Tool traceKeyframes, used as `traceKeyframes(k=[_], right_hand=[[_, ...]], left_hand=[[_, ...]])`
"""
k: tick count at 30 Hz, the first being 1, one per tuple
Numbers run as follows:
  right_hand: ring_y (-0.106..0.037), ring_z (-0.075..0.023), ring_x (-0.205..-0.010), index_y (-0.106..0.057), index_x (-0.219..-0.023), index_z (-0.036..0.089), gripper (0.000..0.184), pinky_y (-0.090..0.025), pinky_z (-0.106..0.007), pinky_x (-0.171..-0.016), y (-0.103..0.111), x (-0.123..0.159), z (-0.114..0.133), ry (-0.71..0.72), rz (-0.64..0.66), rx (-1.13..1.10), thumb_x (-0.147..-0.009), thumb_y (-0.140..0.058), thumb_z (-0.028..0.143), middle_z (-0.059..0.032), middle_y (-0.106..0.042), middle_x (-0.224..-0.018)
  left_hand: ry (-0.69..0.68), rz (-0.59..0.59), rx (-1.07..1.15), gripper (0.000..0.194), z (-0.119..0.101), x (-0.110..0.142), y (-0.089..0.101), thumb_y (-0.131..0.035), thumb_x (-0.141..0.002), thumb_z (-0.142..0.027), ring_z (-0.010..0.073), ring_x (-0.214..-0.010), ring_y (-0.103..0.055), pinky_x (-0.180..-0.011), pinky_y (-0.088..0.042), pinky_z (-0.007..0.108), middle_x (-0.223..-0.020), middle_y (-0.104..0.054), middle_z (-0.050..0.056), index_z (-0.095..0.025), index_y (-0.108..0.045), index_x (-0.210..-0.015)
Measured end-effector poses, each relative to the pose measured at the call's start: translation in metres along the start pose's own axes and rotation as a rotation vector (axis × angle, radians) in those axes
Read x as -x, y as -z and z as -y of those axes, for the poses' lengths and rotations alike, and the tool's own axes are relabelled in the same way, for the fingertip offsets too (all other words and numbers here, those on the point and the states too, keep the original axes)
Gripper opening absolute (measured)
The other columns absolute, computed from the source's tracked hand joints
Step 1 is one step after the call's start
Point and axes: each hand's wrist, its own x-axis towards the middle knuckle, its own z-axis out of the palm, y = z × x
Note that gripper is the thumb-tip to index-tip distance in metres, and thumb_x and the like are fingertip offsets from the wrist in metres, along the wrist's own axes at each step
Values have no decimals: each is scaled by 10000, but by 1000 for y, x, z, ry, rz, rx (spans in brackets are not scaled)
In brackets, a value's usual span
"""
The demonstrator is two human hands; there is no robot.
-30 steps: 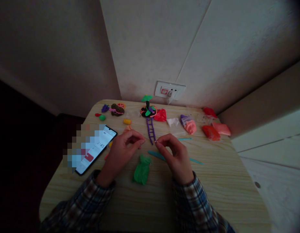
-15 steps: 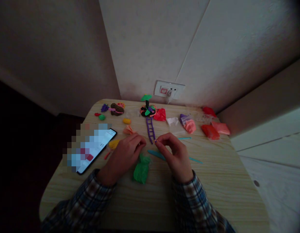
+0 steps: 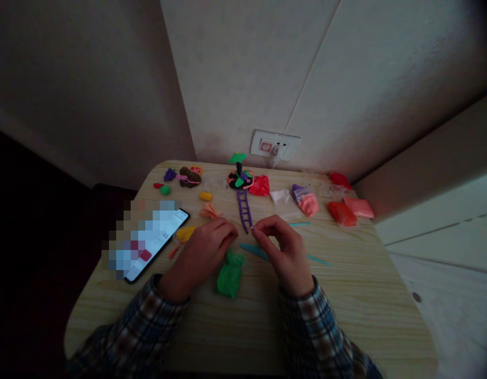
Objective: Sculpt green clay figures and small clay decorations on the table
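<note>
Right hand (image 3: 283, 248): pinched closed, at the near end of the purple ladder (image 3: 244, 210). Left hand (image 3: 208, 243): curled closed, left of the ladder. Any held item: not discernible.

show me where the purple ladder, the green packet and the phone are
Purple ladder (image 3: 249, 211), head view: on the right rail, about halfway along.
Green packet (image 3: 229, 279), head view: on the middle of its body.
Phone (image 3: 156, 243), head view: on the lit screen.
</note>
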Motion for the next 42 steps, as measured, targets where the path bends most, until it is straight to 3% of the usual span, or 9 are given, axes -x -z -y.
traceKeyframes(k=[11, 14, 22, 25, 32, 42], right_hand=[[-601, -154, -689, -614, -767, 208, 92, -483, -285, -649, 0, -1, 1, 5, 4, 2, -807, -642, 286, -7, -644, -728], [-601, -152, -688, -616, -769, 204, 92, -485, -286, -652, 0, 0, 1, 3, 5, 1, -807, -640, 285, -10, -644, -732], [-597, -156, -692, -610, -766, 209, 94, -482, -288, -651, -1, 0, 0, 6, 9, 18, -805, -639, 289, -11, -646, -724], [-596, -159, -699, -613, -768, 209, 92, -481, -291, -654, -1, 0, 0, 10, 8, 33, -805, -638, 289, -15, -649, -728], [-596, -153, -689, -616, -774, 206, 74, -482, -282, -646, -2, 0, 1, 45, 37, 63, -813, -624, 268, -14, -644, -732], [-579, -145, -672, -627, -759, 205, 88, -482, -273, -620, -2, 0, 1, 97, 59, 93, -818, -619, 270, -12, -629, -719]], left_hand=[[10, 49, -30, 226, 1, 2, -4, -463, -886, -83, 211, -878, -627, -772, -494, 332, -971, -656, 80, -148, -671, -948], [44, 6, 25, 192, -1, 1, -3, -472, -897, -109, 208, -891, -632, -795, -489, 331, -961, -679, 74, -147, -646, -967], [167, -209, 327, 106, -5, -4, 10, -604, -843, -230, 179, -771, -641, -757, -491, 295, -791, -710, 22, -175, -673, -784], [234, -241, 491, 122, -5, -5, 14, -638, -809, -278, 185, -804, -652, -779, -512, 298, -833, -724, 38, -174, -701, -805], [312, -130, 772, 137, -10, -7, 16, -666, -750, -269, 182, -798, -675, -762, -545, 288, -832, -739, 40, -163, -712, -825], [296, -66, 788, 116, -8, -6, 12, -661, -750, -281, 179, -753, -657, -721, -542, 289, -762, -707, 28, -166, -670, -744]])
